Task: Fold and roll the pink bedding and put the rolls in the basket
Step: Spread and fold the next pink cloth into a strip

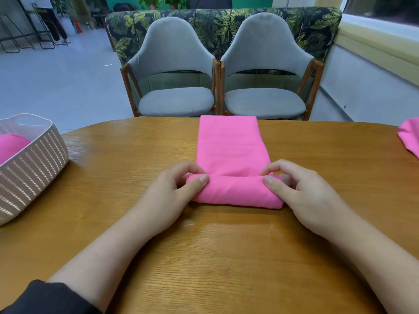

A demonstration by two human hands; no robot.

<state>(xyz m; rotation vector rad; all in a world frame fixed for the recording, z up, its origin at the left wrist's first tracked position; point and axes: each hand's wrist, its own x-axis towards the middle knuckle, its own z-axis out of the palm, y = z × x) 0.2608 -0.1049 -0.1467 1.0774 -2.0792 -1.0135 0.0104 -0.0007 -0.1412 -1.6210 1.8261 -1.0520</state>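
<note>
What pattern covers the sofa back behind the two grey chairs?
Green and yellow palm leaves on black, on the sofa back, seen in the head view.

- No readable text, label, brand, number or sign anywhere in view.
</note>
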